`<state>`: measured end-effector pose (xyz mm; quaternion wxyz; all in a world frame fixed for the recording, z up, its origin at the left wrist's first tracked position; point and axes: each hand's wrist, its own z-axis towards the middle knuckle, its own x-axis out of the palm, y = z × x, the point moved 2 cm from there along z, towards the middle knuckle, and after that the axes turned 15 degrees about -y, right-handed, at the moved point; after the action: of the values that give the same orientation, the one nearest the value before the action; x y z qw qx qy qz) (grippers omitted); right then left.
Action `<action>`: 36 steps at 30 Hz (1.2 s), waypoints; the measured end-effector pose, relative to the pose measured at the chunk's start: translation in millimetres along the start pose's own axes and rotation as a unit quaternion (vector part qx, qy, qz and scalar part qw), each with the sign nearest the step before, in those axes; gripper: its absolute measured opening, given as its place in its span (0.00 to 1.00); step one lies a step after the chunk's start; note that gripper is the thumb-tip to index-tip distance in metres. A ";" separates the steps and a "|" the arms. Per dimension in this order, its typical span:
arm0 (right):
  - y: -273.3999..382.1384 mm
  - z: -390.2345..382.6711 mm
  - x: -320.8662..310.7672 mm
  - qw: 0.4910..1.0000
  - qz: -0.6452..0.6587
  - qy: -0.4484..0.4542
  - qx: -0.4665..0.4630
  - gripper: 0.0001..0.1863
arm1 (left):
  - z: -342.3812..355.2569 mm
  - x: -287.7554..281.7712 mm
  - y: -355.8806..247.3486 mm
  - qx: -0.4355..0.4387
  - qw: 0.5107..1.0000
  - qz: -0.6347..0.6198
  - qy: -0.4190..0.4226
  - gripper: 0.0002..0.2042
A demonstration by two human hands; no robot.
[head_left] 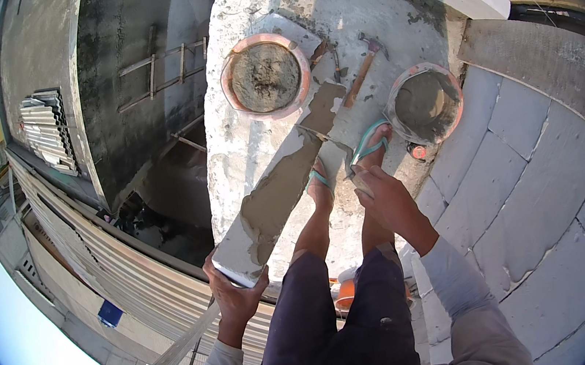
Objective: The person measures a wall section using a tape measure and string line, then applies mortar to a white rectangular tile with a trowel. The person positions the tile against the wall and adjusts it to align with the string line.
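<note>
A long white block (pixel 281 195), smeared with grey mortar, was held at its near end by the left hand (pixel 235 293), fingers curled around it. Right of the block, a trowel (pixel 342 152) was gripped by the right hand (pixel 383 200). Beyond the block's far end, a mortar-filled bucket (pixel 265 77) was seen.

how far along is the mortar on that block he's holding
Done: grey mortar already covers most of the white block. In hand: the left hand props its near end while the right hand works a trowel at the far end. Left: the block is not laid; two buckets hold more mortar.
</note>
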<state>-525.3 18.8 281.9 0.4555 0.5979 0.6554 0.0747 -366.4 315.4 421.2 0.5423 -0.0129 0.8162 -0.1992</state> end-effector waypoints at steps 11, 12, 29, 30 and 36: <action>79.4 -41.6 -52.9 0.997 0.028 0.049 -0.052 0.26 | 16.9 -3.2 -38.4 0.022 0.999 -0.034 -0.034 0.42; 87.1 -47.1 -56.1 0.996 0.037 0.053 -0.054 0.26 | 17.6 -3.5 -40.0 0.023 0.999 -0.036 -0.034 0.43; 84.9 -165.1 -8.1 0.981 0.039 -0.120 -0.146 0.22 | 27.3 -7.2 -36.7 -0.002 0.997 -0.063 -0.035 0.42; 80.6 -172.1 -16.0 0.983 0.047 -0.129 -0.124 0.22 | 26.1 -7.0 -35.8 0.003 0.997 -0.065 -0.039 0.42; 129.1 -106.3 -48.5 0.990 0.035 -0.071 -0.116 0.25 | 26.0 -4.6 -34.6 0.024 0.995 -0.079 -0.047 0.41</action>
<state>-512.1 60.4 450.5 0.5644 0.5674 0.5868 0.1232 -348.1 276.6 428.3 0.5623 -0.0735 0.7814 -0.2605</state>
